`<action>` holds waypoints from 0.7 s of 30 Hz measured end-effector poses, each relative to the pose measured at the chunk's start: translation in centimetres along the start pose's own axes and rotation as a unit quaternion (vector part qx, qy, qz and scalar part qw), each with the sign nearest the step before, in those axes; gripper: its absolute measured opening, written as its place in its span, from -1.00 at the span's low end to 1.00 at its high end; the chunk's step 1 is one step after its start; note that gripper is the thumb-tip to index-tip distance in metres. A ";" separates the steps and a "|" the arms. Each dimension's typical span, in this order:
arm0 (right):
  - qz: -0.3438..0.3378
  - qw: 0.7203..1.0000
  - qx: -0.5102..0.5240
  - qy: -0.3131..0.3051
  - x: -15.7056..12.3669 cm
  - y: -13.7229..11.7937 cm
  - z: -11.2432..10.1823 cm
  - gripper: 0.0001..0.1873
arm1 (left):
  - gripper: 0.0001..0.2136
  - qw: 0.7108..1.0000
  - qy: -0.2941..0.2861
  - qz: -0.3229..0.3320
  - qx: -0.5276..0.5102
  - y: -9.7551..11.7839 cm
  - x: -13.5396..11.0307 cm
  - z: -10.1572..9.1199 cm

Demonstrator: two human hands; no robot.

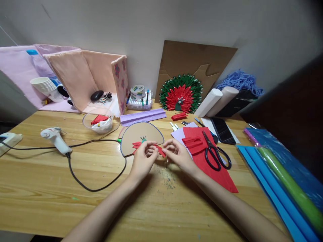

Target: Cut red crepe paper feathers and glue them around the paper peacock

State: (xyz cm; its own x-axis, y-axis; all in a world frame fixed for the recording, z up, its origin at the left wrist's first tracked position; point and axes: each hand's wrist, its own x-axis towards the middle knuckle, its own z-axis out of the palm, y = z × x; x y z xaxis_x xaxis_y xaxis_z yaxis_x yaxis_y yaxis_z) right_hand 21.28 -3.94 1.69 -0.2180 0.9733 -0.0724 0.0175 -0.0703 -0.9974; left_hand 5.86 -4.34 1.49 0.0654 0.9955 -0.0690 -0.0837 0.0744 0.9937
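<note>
scissors (210, 144) on paper (222, 178), right of cardboard piece (145, 131); glue gun (58, 141) left.

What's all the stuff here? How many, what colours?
Paper scrap: 1, red, centre
Rounded cardboard: 1, brown, centre
Paper sheet: 1, red, under scissors
Scissors: 1, black, on sheet
Glue gun: 1, white, left
Bowl: 1, clear, left
Strip: 1, purple, behind cardboard
Markers: many, mixed, back
Tape: at least 1, white, on markers
Peacock: 1, red and green, back
Big board: 1, brown, behind peacock
Tubes: 2, pale, back right
Yarn: 1 bunch, blue, back right
Phone: 1, black, right
Wrapped rolls: several, blue and green, right
Open box: 1, peach, back left
Cups: 1 stack, white, left
Table: 1, tan, underneath
Small bits: several, mixed, scattered
Left hand: 1, pinching scrap
Right hand: 1, pinching scrap
</note>
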 end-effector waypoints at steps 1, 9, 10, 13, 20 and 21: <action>-0.012 1.000 -0.020 -0.003 0.0 0.0 -0.1 -0.78 | -0.75 1.000 -0.006 -0.005 0.001 0.0 0.0 0.1; -0.116 0.978 -0.171 -0.032 -0.3 -0.5 -0.4 -0.88 | -0.71 0.999 -0.017 -0.043 -0.020 -0.2 0.0 0.2; -0.117 0.978 -0.169 -0.029 -0.3 -0.5 -0.3 -0.88 | -0.70 0.998 -0.016 -0.044 -0.030 -0.3 0.0 0.2; -0.100 0.986 -0.134 -0.026 -0.3 -0.2 0.1 -0.88 | -0.68 0.998 -0.011 -0.041 -0.041 -0.7 0.1 0.2; -0.070 0.996 -0.053 0.010 -0.2 0.7 0.4 -0.84 | -0.66 0.999 -0.012 -0.037 -0.038 -0.9 0.2 0.3; -0.067 0.997 -0.047 0.008 -0.2 0.7 0.4 -0.84 | -0.66 0.999 -0.008 -0.037 -0.039 -0.9 0.2 0.3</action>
State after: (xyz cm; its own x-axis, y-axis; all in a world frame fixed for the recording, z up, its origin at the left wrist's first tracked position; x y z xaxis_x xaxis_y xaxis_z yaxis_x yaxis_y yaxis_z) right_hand 20.97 -4.24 1.04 -0.2093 0.9759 0.0623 0.0803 0.0806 -0.9935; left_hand 6.25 -4.24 0.66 0.0899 0.9859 -0.1408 -0.1542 0.1534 0.9761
